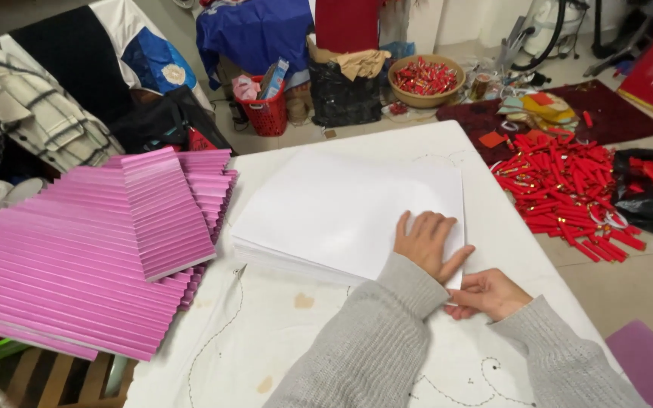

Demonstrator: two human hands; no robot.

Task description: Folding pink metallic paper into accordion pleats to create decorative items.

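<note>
- Left hand [426, 243] lies flat, fingers spread, pressing the stack of white paper sheets [341, 208].
- Right hand [487, 293] pinches the top sheet's near corner.
- The stack sits mid-surface [266, 332]; the sheets look thin, light and floppy, best lifted by corners.
- Pink pleated paper pile [77, 257] lies to the left.

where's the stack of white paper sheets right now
In the head view the stack of white paper sheets lies mid-table on the white cloth-covered table, right of the fanned pink cards, with the left hand flat on its near right corner.
</note>
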